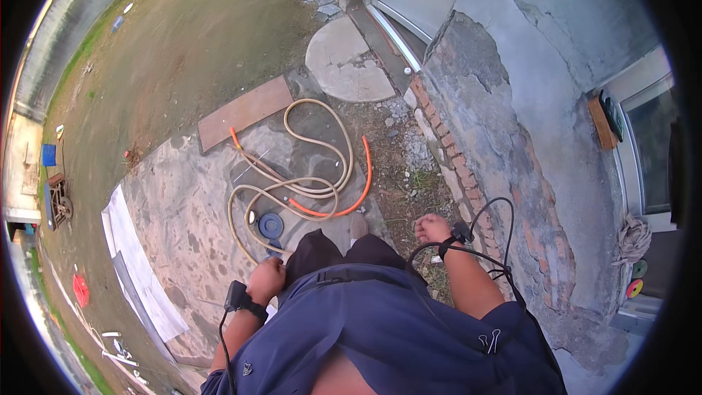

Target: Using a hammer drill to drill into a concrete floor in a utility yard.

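Note:
I look straight down at my own body in a dark blue shirt and dark trousers. My left hand (266, 279) hangs by my left thigh with fingers curled, holding nothing I can see; a black device is strapped to its wrist. My right hand (433, 228) is a closed fist beside my right hip, near the wall, with a black strap and cable at the wrist. Just ahead of my feet lies a coiled beige hose (314, 189) joined to an orange hose (363, 184), beside a round blue disc (270, 225).
A cracked plaster wall with exposed bricks (504, 175) runs along my right. A round concrete slab (345, 60) lies before a doorway. A brown board (245, 112) lies at the patio edge. White sheeting (139, 263) lies to the left, with grass beyond.

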{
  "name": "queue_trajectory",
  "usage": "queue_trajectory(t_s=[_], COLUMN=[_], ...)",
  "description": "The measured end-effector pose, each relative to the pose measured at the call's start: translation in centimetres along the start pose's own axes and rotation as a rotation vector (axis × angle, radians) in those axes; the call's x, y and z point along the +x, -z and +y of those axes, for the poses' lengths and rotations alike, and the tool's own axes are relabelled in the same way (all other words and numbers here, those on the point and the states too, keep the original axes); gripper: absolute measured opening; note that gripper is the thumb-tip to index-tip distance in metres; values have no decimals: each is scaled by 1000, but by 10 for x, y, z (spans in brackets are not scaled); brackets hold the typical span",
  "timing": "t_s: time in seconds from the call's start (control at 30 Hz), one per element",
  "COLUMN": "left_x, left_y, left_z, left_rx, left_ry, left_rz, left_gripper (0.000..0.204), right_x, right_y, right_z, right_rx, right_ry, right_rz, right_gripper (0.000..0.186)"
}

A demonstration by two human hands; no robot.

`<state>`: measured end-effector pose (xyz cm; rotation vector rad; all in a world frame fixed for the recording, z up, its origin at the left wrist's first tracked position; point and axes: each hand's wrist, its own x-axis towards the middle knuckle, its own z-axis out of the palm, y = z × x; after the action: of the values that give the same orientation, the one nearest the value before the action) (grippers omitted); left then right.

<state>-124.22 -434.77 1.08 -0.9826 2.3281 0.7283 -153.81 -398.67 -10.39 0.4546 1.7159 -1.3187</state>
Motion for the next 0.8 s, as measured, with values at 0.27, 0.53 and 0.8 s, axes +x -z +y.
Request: queue_trajectory(t_s=[0.27,0.53,0.8], left_x=[177,435,601], left_y=[125,299,439], left_z=[48,162,425], left_rx=[7,210,366], left_ry=[-41,-398,-889], left_rz=[35,60,129], left_gripper=[28,28,21], right_x=[115,216,281], right_y=[-60,-70,-82], right_z=[-238,-260,-339], right_rx=[-37,151,153], right_ry=[227,-66,-1], right_rz=[78,268,394], right_gripper=[19,13,12])
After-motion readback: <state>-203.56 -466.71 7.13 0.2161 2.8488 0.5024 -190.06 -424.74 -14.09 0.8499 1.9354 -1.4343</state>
